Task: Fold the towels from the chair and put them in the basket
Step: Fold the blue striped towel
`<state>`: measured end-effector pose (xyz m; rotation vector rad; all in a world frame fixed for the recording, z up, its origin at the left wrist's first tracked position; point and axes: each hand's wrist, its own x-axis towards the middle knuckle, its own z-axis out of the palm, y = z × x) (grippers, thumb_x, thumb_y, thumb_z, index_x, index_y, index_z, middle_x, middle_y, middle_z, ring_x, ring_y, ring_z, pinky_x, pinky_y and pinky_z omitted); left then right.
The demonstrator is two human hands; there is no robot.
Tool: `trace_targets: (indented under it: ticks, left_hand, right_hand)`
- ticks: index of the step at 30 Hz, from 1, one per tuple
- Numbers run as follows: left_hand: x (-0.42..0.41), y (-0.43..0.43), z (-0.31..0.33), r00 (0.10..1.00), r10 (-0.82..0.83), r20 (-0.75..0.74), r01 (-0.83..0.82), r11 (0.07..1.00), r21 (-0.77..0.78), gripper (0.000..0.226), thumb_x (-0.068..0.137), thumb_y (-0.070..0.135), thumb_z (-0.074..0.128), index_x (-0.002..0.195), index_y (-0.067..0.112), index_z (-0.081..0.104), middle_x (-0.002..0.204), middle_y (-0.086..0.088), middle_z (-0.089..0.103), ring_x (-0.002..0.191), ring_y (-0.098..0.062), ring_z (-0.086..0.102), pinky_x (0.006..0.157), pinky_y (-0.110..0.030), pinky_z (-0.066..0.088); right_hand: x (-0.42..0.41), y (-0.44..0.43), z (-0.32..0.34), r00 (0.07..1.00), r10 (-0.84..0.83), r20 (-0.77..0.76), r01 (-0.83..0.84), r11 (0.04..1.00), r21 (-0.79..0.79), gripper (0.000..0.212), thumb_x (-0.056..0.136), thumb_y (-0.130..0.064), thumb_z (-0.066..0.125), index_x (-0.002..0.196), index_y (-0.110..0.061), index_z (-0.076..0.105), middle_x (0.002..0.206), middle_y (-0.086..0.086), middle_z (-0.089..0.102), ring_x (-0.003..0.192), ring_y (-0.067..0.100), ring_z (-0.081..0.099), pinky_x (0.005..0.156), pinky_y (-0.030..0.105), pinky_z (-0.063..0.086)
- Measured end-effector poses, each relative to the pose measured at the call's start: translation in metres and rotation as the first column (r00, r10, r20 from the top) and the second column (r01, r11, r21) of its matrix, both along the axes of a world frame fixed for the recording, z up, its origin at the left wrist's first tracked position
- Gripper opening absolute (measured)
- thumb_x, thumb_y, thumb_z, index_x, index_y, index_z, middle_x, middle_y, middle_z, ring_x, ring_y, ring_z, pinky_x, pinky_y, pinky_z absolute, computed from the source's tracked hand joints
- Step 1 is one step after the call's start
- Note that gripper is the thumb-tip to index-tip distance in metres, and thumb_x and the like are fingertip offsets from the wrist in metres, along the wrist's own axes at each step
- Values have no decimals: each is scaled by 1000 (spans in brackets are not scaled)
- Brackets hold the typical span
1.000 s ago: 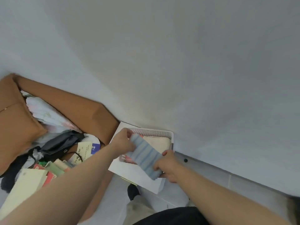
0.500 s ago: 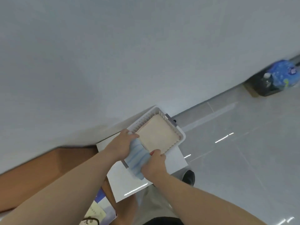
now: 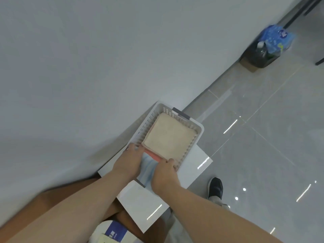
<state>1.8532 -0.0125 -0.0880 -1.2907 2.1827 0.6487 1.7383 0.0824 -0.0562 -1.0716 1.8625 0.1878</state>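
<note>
The basket (image 3: pixel 152 118) in mid-frame is white plastic, perforated, with a dull sheen. Inside it the beige towel (image 3: pixel 169 135) is nubbly terry cloth — matt, a little rough. The blue striped towel (image 3: pixel 146 170) just below looks soft and ribbed. The white tabletop (image 3: pixel 196 163) is smooth and glossy, like the grey floor tiles (image 3: pixel 263 128) at right — both mirror lamps. The wall (image 3: pixel 87 50) at upper left is matt.

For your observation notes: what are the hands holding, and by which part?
A blue towel: the left hand holds one side, the right hand the other.
</note>
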Motion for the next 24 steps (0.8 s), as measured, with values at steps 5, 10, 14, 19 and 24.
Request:
trace_targets:
  ticks: [5, 10, 14, 19, 24]
  left_hand:
    - [12, -10, -17, 987, -159, -30, 158, 987, -34, 73, 76, -3, 54, 140, 25, 35, 140, -9, 28, 107, -29, 56, 86, -42, 54]
    - [4, -10, -3, 901, -382, 204, 420, 887, -193, 71, 76, 2, 70, 137, 16, 36, 134, -7, 39, 112, -22, 58, 62, -32, 41]
    - [6, -18, 3, 736, -629, 251, 674, 716, -180, 44, 82, -2, 61, 120, 15, 48, 119, -5, 51, 105, -24, 58, 62, -34, 40]
    - [3, -39, -4, 552, -812, 189, 822, 568, 45, 31, 91, -3, 52, 120, 8, 50, 118, -12, 55, 105, -32, 59, 69, -39, 41]
    - [0, -48, -15, 432, -879, 201, 876, 462, 138, 27, 92, 0, 54, 117, 8, 55, 118, -10, 60, 105, -32, 62, 70, -39, 47]
  right_hand:
    - [6, -5, -18, 997, -7, -81, 8, 1000, 13, 59, 91, -10, 58, 140, 4, 30, 139, 22, 30, 124, 33, 46, 97, 31, 46]
    - [5, 8, -17, 898, 278, -341, -338, 932, -130, 64, 85, -19, 66, 135, -6, 29, 135, 21, 27, 113, 36, 43, 92, 41, 42]
    - [8, 13, -33, 764, 551, -337, -635, 734, -239, 35, 93, -26, 60, 122, -12, 46, 117, 13, 47, 103, 31, 45, 86, 39, 39]
    - [12, 1, -47, 707, 637, -306, -698, 697, -162, 32, 95, -24, 57, 124, -10, 54, 113, 11, 52, 102, 28, 51, 87, 36, 42]
    - [7, -13, -53, 691, 681, -243, -716, 690, -102, 33, 99, -30, 51, 125, -11, 58, 121, 13, 52, 110, 32, 53, 78, 36, 40]
